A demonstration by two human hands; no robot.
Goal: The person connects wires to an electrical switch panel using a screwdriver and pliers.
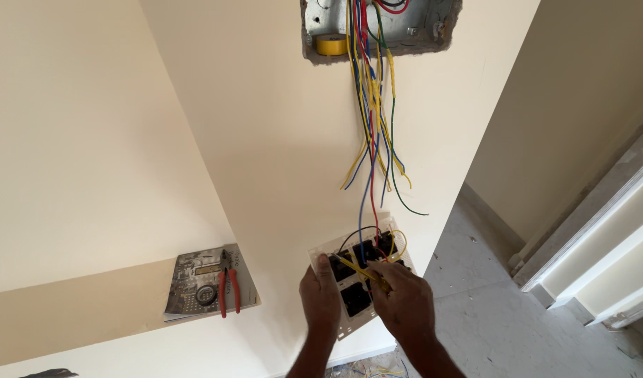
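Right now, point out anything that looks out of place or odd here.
The switch plate is off the wall, held by the left hand while the right hand works at its back. Coloured wires dangle loose from the open wall box, where a yellow tape roll sits.

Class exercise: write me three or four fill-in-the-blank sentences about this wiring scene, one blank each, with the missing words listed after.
1. The left hand steadies the white switch plate by its ____ edge.
2. The right hand pinches a ____ wire at the back of the plate.
3. The roll of tape inside the wall box is ____.
4. The pliers on the ledge have ____ handles.

Missing words: left; yellow; yellow; red
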